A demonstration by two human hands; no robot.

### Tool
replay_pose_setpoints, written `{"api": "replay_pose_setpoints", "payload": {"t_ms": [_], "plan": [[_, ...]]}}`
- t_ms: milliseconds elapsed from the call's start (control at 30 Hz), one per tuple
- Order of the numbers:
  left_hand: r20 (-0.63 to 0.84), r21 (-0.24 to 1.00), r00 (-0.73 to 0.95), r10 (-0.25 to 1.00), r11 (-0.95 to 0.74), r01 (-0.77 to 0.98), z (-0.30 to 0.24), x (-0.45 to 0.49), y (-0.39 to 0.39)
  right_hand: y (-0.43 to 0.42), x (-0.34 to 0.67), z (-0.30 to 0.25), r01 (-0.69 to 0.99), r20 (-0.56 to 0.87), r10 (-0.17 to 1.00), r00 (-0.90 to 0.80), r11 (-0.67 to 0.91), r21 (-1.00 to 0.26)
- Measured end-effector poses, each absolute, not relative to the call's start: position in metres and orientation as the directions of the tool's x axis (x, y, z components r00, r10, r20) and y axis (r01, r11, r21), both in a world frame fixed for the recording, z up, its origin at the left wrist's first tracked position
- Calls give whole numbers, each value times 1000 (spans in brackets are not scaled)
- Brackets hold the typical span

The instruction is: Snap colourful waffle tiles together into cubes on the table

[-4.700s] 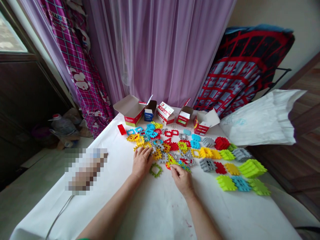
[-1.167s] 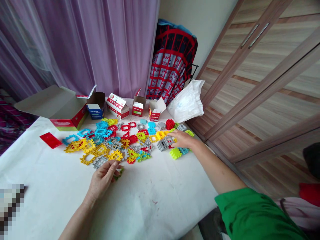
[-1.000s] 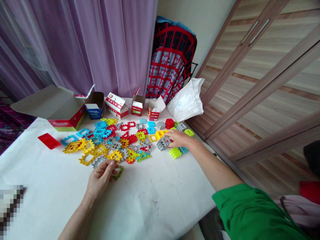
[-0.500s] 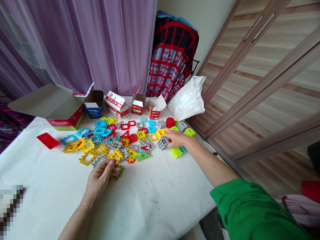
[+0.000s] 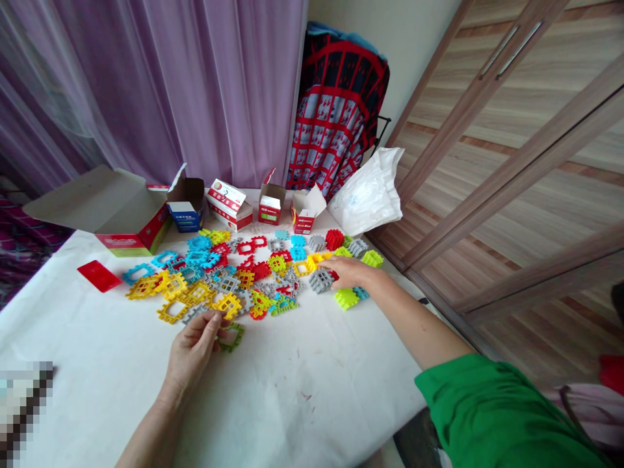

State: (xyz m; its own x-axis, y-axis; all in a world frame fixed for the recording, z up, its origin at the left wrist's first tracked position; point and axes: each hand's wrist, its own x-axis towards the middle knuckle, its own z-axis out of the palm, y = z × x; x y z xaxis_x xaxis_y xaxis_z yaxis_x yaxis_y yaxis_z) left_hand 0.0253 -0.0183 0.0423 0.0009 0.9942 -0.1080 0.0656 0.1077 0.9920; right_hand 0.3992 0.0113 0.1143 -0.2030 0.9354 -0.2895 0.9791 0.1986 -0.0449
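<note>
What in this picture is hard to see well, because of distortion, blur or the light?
In the head view, the wide lens tilts the wardrobe doors and stretches the right arm; a pixelated patch hides something at lower left; daylight on the white cloth is soft, with only faint shadows by the plastic pieces and no strong glare.

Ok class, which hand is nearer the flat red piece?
Left: the left hand is closer, below and right of the flat red piece; the right hand is far right, past the block pile.
</note>
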Motion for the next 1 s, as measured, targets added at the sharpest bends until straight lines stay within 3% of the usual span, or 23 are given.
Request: {"api": "replay_pose_setpoints", "payload": {"t_ms": [267,500,633,833,1000], "plan": [[-25,1000,-266,964,28,8,38,6,-6,5,389,124,977,-63,977,-202,196,-78],[-34,998,-432,901,6,-68,37,-13,4,7,318,98,913,50,936,-348,350,-210],[-62,992,-462,885,4,-127,35,-16,7,14,266,79,899,46,941,-335,334,-283],[-67,989,-431,900,4,-146,32,-12,9,38,209,68,916,37,990,-136,140,-375],[-73,990,-413,908,17,-139,26,-11,12,57,186,62,928,38,993,-111,117,-354]]}}
